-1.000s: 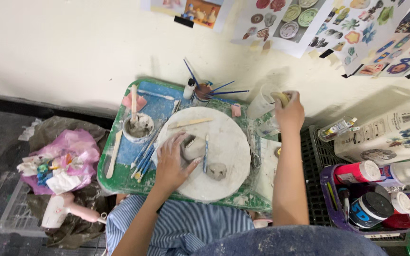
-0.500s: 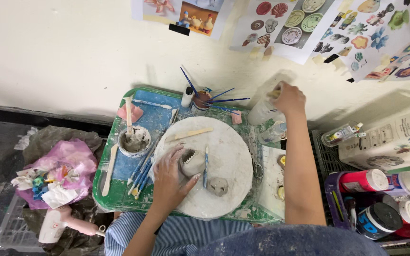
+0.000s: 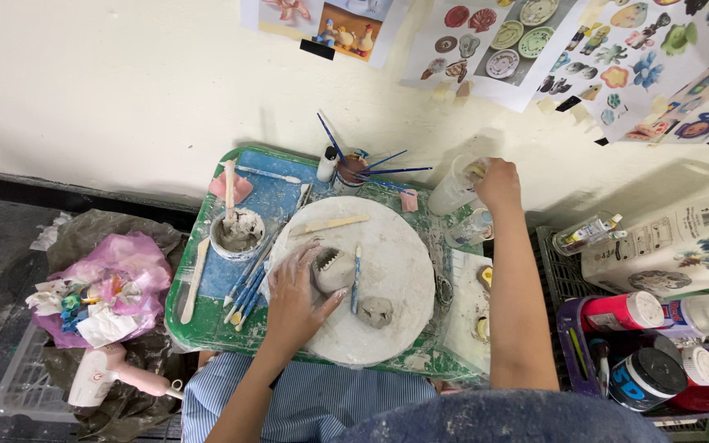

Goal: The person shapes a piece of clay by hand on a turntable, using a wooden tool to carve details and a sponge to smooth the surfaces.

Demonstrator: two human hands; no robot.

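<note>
Green tray (image 3: pixel 207 328), mid-frame: our left hand (image 3: pixel 293 295) spread against the clay piece (image 3: pixel 334 269); right hand (image 3: pixel 498 182) grips a plastic cup (image 3: pixel 455 187), upper right.

A pottery craft studio: clay-smeared round board (image 3: pixel 387 287), brush jar (image 3: pixel 353 168), paint jars (image 3: pixel 658 336), ceramic reference prints (image 3: pixel 535 41) on the wall.

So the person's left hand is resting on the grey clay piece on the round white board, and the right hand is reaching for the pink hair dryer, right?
Not quite. The head view shows the left hand on the grey clay piece on the round white board, but the right hand reaches into a clear plastic cup by the wall. The pink hair dryer lies untouched at the lower left.
</note>
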